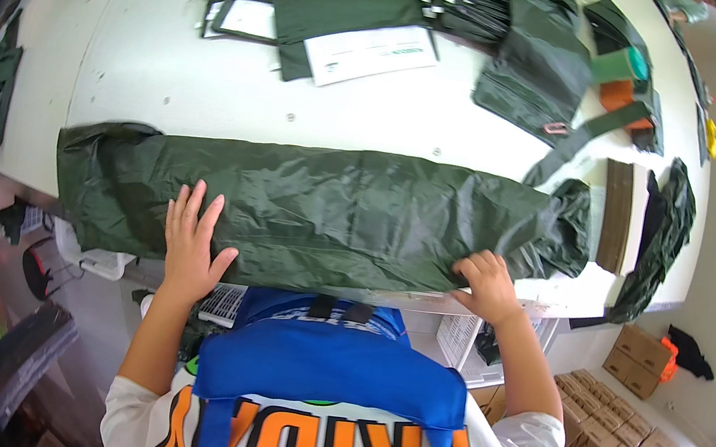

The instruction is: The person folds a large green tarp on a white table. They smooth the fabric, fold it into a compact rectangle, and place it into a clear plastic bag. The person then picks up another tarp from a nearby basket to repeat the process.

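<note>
A dark green, shiny waterproof garment [350,213] lies folded into a long strip along the near edge of the white table. My left hand [195,243] rests flat on its left part, fingers spread and thumb out to the side. Toward the strip's right end, my right hand [486,284] has its fingers bent over the near part of the fabric, with a pinch of it between fingers and thumb. Beyond my right hand the material bunches into loose creases.
Stacked dark green pieces with white cards [371,55] lie on the far side of the white table [211,100]. A green roll [618,66] and a brown block-like stack [615,217] are on the right. Cardboard boxes [620,430] stand on the floor at lower right.
</note>
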